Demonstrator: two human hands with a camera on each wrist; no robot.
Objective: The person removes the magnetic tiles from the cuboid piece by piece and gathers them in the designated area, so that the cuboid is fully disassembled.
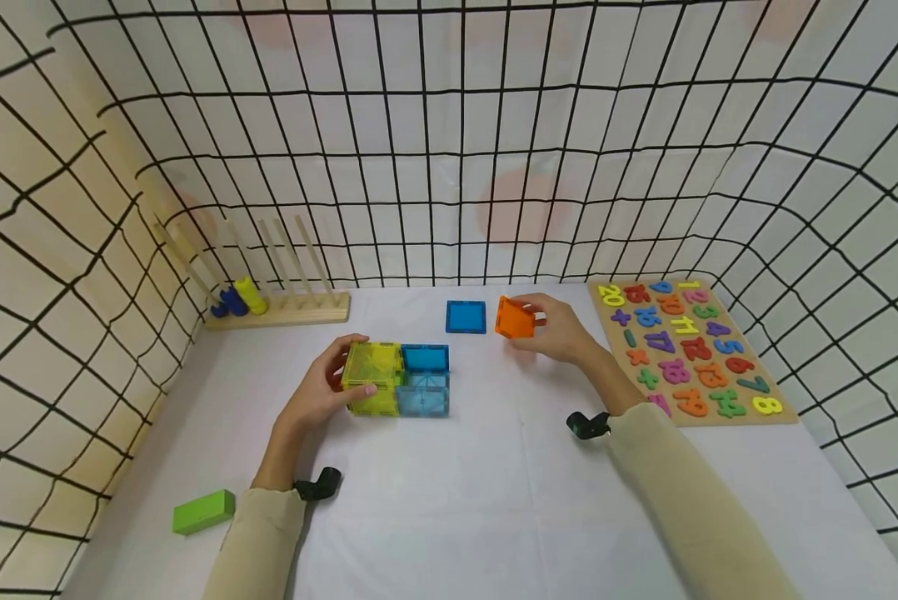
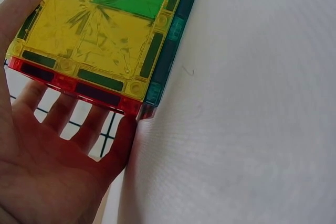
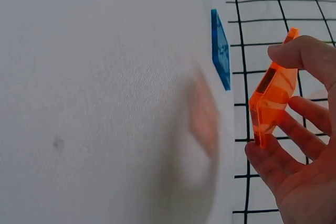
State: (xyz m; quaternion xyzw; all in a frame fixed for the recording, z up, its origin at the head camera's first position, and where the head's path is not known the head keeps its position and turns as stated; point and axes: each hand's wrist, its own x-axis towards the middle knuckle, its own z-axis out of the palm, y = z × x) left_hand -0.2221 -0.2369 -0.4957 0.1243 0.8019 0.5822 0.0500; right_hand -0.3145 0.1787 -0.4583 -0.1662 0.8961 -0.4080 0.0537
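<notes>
My left hand [image 1: 318, 388] grips the left end of a box built from magnetic tiles [image 1: 374, 360]. Yellow tiles form its left part, and blue ones [image 1: 425, 402] form its right part. Close up in the left wrist view, the yellow tile [image 2: 79, 30] has a red-edged tile [image 2: 68, 83] along the side by the fingers. Off to the right, my right hand [image 1: 557, 327] pinches an orange magnetic tile [image 1: 515, 318], held tilted above the white cloth in the right wrist view. A single blue tile [image 1: 466, 317] lies flat between the box and the orange tile.
At the back left stands a wooden peg rack [image 1: 306, 310] with blue and yellow pieces. A wooden number puzzle board [image 1: 620, 337] lies on the right. One green block [image 1: 204, 512] rests near the left forearm. Black wire grid [image 1: 461, 154] walls surround the white-covered table [image 1: 449, 517].
</notes>
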